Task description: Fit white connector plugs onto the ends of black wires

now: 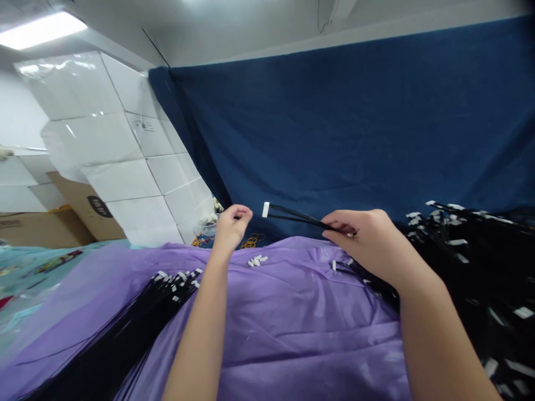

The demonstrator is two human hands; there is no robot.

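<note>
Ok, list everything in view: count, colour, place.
Light: one, white, upper left
Boxes: several, white, stacked left
Carton: at least one, brown, far left
Curtain: one, blue, behind
Cover: one, teal, far left
Sheet: one, purple, foreground
Pieces: several, white, on sheet
Loops: several, yellow, beyond sheet
Left cables: many, black and white, on sheet
Right cables: many, black and white, right
Held cable: one, black and white, centre
Left hand: one, bare, centre, near held cable
Right hand: one, bare, centre right, holding cable

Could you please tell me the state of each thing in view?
Cable: held, white end free
Right hand: holding cable
Left hand: curled, apart from cable
Cloth: spread, wrinkled
Left bundle: on cloth
Right pile: heaped
White pieces: loose on cloth
White boxes: stacked
Curtain: hanging
Lamp: lit
</note>
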